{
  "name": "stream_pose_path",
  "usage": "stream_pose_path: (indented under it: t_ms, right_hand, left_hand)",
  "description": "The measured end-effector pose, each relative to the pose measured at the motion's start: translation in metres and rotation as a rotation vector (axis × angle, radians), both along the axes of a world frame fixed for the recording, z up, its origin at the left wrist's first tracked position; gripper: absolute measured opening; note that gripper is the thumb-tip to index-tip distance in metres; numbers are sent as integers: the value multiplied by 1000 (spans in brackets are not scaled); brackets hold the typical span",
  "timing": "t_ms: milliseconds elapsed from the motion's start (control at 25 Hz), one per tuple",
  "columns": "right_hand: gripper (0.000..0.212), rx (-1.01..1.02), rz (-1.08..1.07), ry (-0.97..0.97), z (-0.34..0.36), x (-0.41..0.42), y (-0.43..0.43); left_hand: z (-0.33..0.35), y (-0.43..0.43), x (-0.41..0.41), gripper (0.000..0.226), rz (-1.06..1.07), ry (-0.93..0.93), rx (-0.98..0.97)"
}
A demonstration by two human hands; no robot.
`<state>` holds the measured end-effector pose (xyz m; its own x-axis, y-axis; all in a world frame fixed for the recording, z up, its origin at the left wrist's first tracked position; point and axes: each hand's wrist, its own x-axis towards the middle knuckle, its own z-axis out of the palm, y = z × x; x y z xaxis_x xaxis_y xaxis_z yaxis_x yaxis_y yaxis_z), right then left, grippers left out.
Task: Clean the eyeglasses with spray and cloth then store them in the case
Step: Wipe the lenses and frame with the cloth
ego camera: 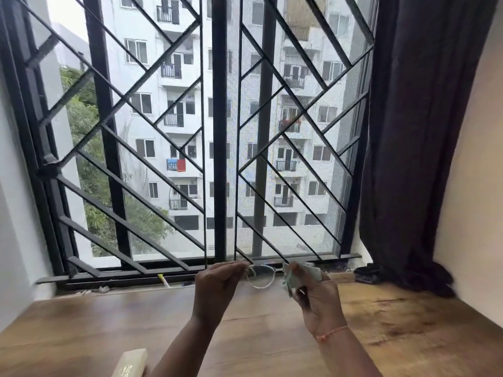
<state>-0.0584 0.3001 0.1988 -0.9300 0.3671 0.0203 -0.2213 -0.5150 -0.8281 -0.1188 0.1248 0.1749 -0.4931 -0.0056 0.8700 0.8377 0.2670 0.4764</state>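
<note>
Pinching the eyeglasses (pixel 261 276) at one end of the frame, the left hand (pixel 215 287) holds them raised above the wooden table (pixel 394 322). Right hand (pixel 315 297) presses a pale cloth (pixel 295 276) around the other lens. Nearer to the person than the eyeglasses, a cream case (pixel 130 363) lies on the table.

Bright window (pixel 217 131) backlight, soft wide-angle blur

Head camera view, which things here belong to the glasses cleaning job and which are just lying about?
Job:
thin metal-framed eyeglasses, held by left hand
pale green cloth, in right hand
cream case

Lying about:
dark folded fabric by curtain
small yellow object on sill
</note>
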Motion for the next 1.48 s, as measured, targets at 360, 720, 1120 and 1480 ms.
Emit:
stream_pose_path:
  t_ms: [360,720,1120,1480]
  right_hand:
    - [28,-30,110,55,-2,7,7]
    - [23,102,-33,37,-3,9,-2]
    - [30,-16,-55,3,-7,10,5]
    - [51,98,-75,64,-4,13,-6]
  left_hand:
    - [-1,-2,-1,16,37,-26,22]
    - [-8,2,10,16,13,-21,3]
    - [-7,-3,9,24,45,-26,42]
    - [-8,4,21,20,-28,19,3]
